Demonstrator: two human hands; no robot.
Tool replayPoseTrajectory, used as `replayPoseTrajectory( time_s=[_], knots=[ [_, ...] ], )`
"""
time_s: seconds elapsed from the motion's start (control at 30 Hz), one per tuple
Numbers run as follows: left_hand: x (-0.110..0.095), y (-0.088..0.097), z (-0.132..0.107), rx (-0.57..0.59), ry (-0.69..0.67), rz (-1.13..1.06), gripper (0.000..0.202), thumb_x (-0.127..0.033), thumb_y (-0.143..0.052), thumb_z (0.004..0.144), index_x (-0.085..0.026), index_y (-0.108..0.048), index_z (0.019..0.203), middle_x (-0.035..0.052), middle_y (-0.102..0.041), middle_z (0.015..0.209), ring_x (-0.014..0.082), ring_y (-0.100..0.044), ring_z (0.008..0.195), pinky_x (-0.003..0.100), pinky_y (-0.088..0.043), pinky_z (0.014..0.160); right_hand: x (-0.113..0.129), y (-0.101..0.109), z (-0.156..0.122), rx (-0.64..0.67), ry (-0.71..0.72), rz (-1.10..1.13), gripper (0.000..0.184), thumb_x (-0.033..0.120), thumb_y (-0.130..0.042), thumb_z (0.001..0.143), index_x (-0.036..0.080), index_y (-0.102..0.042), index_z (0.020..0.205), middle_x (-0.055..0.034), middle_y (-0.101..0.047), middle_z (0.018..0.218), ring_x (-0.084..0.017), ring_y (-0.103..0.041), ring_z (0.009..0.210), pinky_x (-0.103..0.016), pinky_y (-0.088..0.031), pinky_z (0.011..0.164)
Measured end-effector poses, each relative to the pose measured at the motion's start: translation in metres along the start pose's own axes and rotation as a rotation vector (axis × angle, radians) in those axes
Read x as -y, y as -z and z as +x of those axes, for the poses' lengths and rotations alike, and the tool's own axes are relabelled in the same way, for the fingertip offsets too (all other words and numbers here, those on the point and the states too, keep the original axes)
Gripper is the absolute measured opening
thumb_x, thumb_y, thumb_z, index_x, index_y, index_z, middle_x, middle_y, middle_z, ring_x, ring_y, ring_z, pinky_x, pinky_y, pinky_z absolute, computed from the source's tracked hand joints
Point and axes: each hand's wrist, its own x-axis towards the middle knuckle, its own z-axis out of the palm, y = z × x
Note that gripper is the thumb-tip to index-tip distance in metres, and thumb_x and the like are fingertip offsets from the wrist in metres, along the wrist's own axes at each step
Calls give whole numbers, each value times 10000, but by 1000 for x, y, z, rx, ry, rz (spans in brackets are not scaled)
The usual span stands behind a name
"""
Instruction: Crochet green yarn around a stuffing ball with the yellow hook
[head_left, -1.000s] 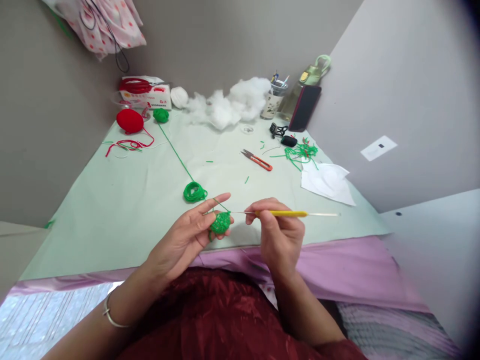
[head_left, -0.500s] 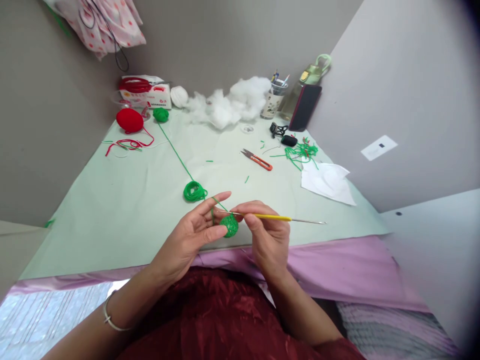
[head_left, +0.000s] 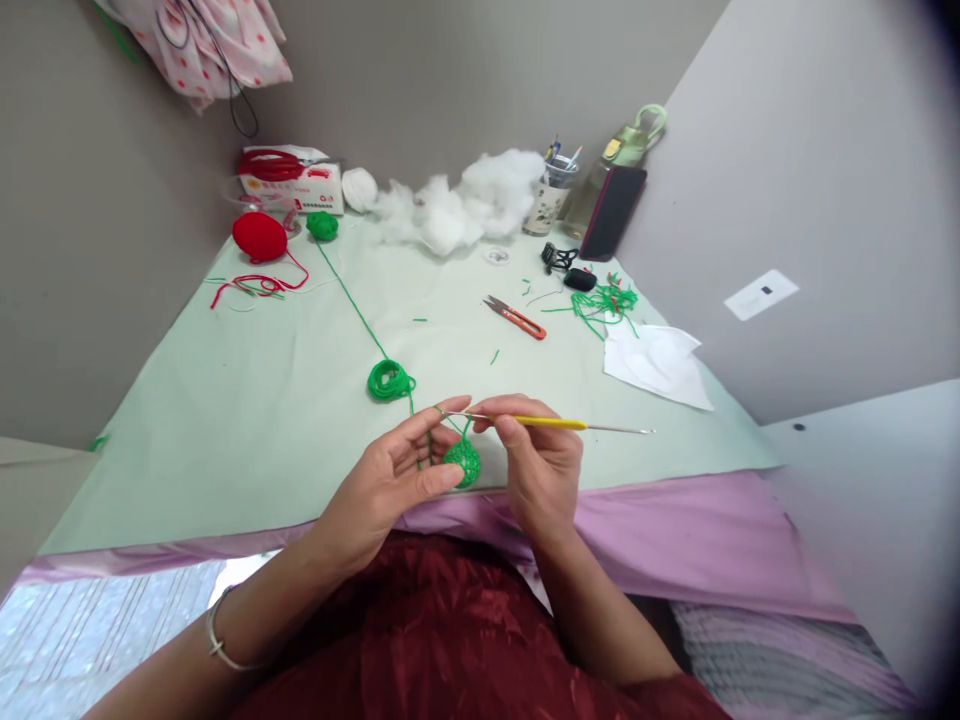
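Near the table's front edge, my left hand (head_left: 401, 460) pinches a small round green crochet piece (head_left: 465, 461) between thumb and fingers. Green yarn runs over its raised index finger. My right hand (head_left: 536, 455) grips a crochet hook (head_left: 551, 423) with a yellow handle, its thin metal tip pointing left beside the left index finger. A loop of yarn stretches from the piece up to the hook. Just beyond the left hand lies a loose green yarn coil (head_left: 388, 380), and its strand leads back to a green yarn ball (head_left: 322, 226).
Orange thread snips (head_left: 517, 318) lie mid-table. At the back are a red yarn ball (head_left: 259, 237), white stuffing (head_left: 457, 205), a pen cup (head_left: 551, 195), a bottle (head_left: 600, 180) and a leaning phone (head_left: 615, 213). Green yarn scraps (head_left: 604, 300) and white paper (head_left: 656, 365) lie right.
The hook has risen slightly, away from the green piece, drawing a longer yarn loop above it. The piece sits a little lower and further right in my left hand.
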Motion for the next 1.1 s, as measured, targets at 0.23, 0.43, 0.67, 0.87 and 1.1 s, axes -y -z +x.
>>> replayPoseTrajectory(
  time_s=[0.23, 0.43, 0.67, 0.87, 1.1],
  knots=[
    [-6, 0, 2, 23, -17, -13, 829, -245, -828, 806, -350, -468, 1545, 27, -647, 1054, 190, -577, 1021, 325, -435, 958, 4, 2, -3, 113, -1, 102, 137, 246, -654, 968, 259, -791, 963, -28, -770, 908, -166, -703, 813, -323, -573, 747],
    [-9, 5, 5, 60, -19, 44, 955, -208, -839, 797, -431, -349, 1586, 5, -654, 1104, 163, -584, 990, 302, -442, 922, 8, 3, -5, 154, 43, 33, 137, 210, -670, 951, 260, -794, 982, -42, -779, 934, -192, -711, 897, -365, -580, 817],
    [-9, -4, 7, -83, -59, -71, 603, -251, -812, 836, -290, -628, 1409, -8, -662, 928, 140, -591, 906, 269, -458, 889, 7, 3, -9, 143, 183, -148, 216, 176, -626, 971, 291, -775, 1077, -51, -772, 986, -204, -712, 920, -390, -595, 805],
    [-6, -7, 7, -88, 57, -236, 560, -268, -797, 845, -241, -654, 1385, 2, -672, 905, 131, -584, 833, 248, -453, 819, 3, 5, -19, 200, 490, -530, 427, 133, -676, 923, 386, -716, 1264, -52, -760, 1184, -234, -714, 1046, -400, -612, 824],
    [-13, 1, 9, -49, 41, -188, 476, -230, -768, 858, -218, -701, 1329, 2, -658, 846, 122, -570, 821, 240, -438, 830, 8, 3, -8, 38, 108, 56, 160, 214, -632, 973, 267, -782, 985, -31, -732, 844, -163, -655, 708, -335, -555, 659]
  ],
)
